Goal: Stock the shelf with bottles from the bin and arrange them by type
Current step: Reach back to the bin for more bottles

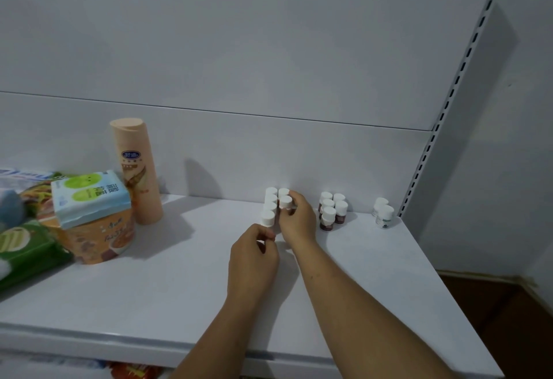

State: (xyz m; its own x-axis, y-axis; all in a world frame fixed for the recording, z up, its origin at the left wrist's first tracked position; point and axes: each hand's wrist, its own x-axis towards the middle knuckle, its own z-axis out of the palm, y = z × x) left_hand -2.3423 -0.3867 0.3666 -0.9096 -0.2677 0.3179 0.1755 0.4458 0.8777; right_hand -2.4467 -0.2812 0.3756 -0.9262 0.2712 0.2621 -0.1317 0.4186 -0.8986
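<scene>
Now, right hand (294, 217): grip pinches a small white-capped bottle (285, 201) in the back-centre cluster (269, 208) on the white shelf (179, 274).
Left hand (254, 254): grip curled just before that cluster, perhaps on another bottle; cannot tell.

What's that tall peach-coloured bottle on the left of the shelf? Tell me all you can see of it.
The tall peach bottle looks like smooth plastic, with a matching oval top, a blue oval logo and brownish artwork down its front. It stands upright on the white shelf near the back panel, behind an orange cup topped with a tissue pack. Whether bottle and cup touch is unclear.
</scene>
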